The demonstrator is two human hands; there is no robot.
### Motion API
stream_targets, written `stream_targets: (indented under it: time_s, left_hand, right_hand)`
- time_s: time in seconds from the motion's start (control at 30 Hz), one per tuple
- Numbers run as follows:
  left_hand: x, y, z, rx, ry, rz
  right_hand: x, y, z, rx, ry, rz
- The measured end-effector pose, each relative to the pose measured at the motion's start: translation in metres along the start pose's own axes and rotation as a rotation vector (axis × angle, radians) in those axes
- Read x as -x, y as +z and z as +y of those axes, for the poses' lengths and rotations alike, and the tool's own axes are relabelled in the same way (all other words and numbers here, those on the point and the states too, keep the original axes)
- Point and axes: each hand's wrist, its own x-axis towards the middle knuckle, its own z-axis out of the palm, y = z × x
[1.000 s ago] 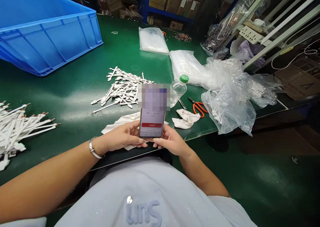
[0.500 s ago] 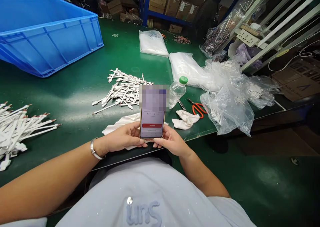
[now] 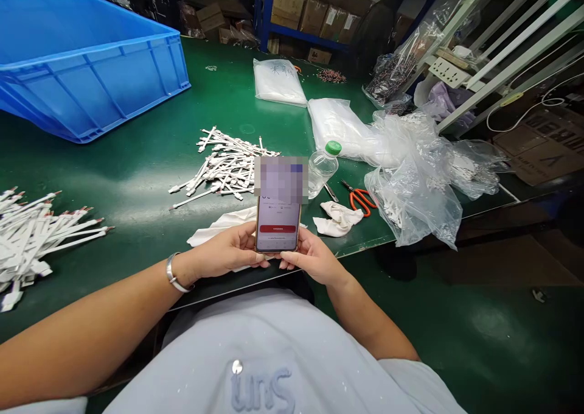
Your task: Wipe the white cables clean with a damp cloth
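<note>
A smartphone [image 3: 278, 228] is held upright over the table's near edge, its lit screen facing me and its upper part blurred out. My left hand [image 3: 235, 248] grips its left side and lower edge, with a metal bangle on that wrist. On the phone's other side my right hand [image 3: 314, 257] is closed round the lower right corner. Both thumbs rest at the bottom of the phone. A white cloth [image 3: 219, 226] lies partly hidden behind the left hand and the phone. Beyond the phone is a heap of short white cables [image 3: 223, 169], partly covered by it.
Right of the phone are a clear bottle [image 3: 323, 169] with a green cap, a crumpled white cloth [image 3: 337, 218] and red-handled pliers [image 3: 360, 199]. Plastic bags [image 3: 415, 201] cover the right side. A blue crate [image 3: 137, 79] and more white cables [image 3: 41, 243] are at left.
Both hands keep the same hold on the phone. The whole view has shifted very slightly; nothing on the table has visibly moved.
</note>
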Motion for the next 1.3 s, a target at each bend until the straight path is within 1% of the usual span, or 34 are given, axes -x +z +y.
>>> stream_targets:
  time_s: [0.17,0.33,0.43,0.53,0.6,0.67,0.73,0.8,0.9,1.03,1.2,1.3]
  left_hand:
    - [0.002,0.001,0.004,-0.05,-0.012,0.01]
    - [0.005,0.002,0.006,-0.035,-0.048,0.059]
    - [0.006,0.0,0.007,0.028,-0.067,0.12]
    - [0.007,0.0,0.011,0.009,-0.048,0.193]
    - [0.008,0.0,0.015,-0.026,-0.035,0.229]
    - [0.008,0.001,0.017,-0.043,-0.029,0.251]
    - [0.008,0.001,0.018,-0.059,-0.039,0.276]
    - [0.007,0.0,0.018,-0.088,-0.05,0.326]
    - [0.004,-0.004,0.018,-0.13,-0.032,0.424]
    - [0.002,-0.012,0.018,-0.12,0.011,0.548]
    - [0.001,-0.021,0.018,-0.111,0.064,0.663]
    - [0.002,-0.028,0.027,-0.109,0.096,0.72]
  right_hand:
    - [0.0,-0.001,0.0,-0.016,-0.005,-0.005]
    - [0.005,-0.004,-0.006,-0.089,-0.031,0.028]
    - [0.015,-0.009,-0.019,-0.078,-0.045,0.096]
    - [0.03,-0.021,-0.037,-0.044,-0.075,0.223]
    - [0.037,-0.035,-0.05,-0.008,-0.109,0.305]
    - [0.041,-0.055,-0.063,0.037,-0.131,0.37]
    - [0.038,-0.078,-0.075,0.066,-0.143,0.422]
    - [0.03,-0.103,-0.085,0.075,-0.153,0.486]
    - [0.011,-0.139,-0.095,0.077,-0.096,0.535]
    - [-0.024,-0.178,-0.095,-0.018,0.053,0.584]
    - [-0.068,-0.209,-0.086,-0.027,0.16,0.575]
    - [-0.09,-0.222,-0.082,-0.023,0.199,0.563]
